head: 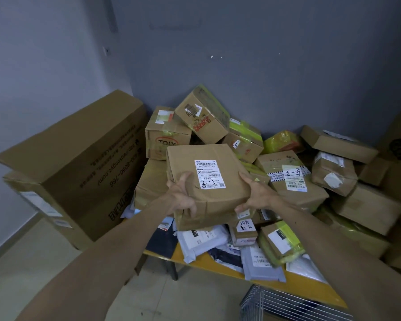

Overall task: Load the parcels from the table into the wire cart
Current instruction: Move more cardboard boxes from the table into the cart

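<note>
I hold a flat brown cardboard parcel (218, 200) with a white label marked "2-1" above the heap on the table. My left hand (182, 198) grips its near left corner, thumb on top and fingers curled over the front edge. My right hand (257, 195) grips its right side. Under and behind it lie several more parcels: taped cardboard boxes (202, 114) stacked against the wall and soft grey and white mail bags (202, 242) near the front. The yellow table (310, 290) shows at its front edge. A corner of the wire cart (285, 304) is visible at the bottom right.
A very large cardboard box (74, 163) leans on other cartons on the floor at the left, beside the table. Grey walls meet in a corner behind the heap. Tiled floor (14, 272) lies at the bottom left. More brown boxes (368, 207) crowd the right side.
</note>
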